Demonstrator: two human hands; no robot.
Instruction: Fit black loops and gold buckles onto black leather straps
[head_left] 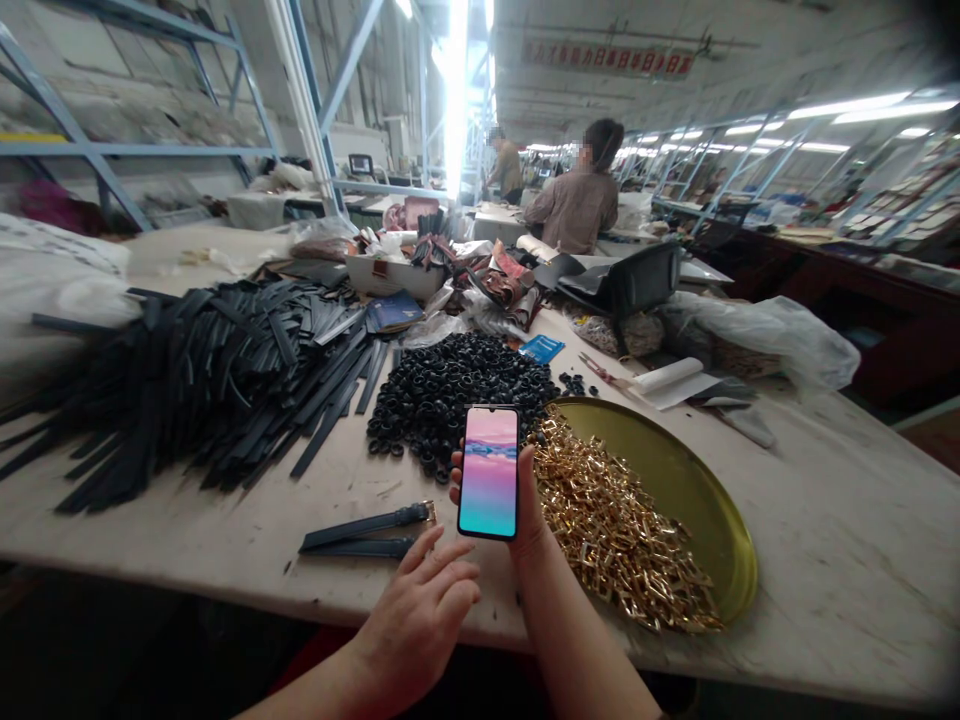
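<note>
My right hand [526, 505] holds a smartphone [489, 471] upright above the table's near edge; its screen glows pink and teal. My left hand [421, 605] hovers just below the phone, fingers spread and empty, fingertips near the phone's lower left corner. Two dark straps [360, 534], one with a gold buckle, lie on the table just left of my hands. A round brass tray [694, 485] heaped with gold buckles [611, 525] sits to the right of the phone. A pile of black rings [450, 395] lies behind the phone.
A large heap of dark leather strips [202, 375] covers the table's left. Boxes, leather scraps and plastic bags [757, 335] crowd the far side, with scissors [604, 374] and a paper roll [667, 376]. Two people [577, 195] work at benches beyond. Blue shelving [112, 150] stands at left.
</note>
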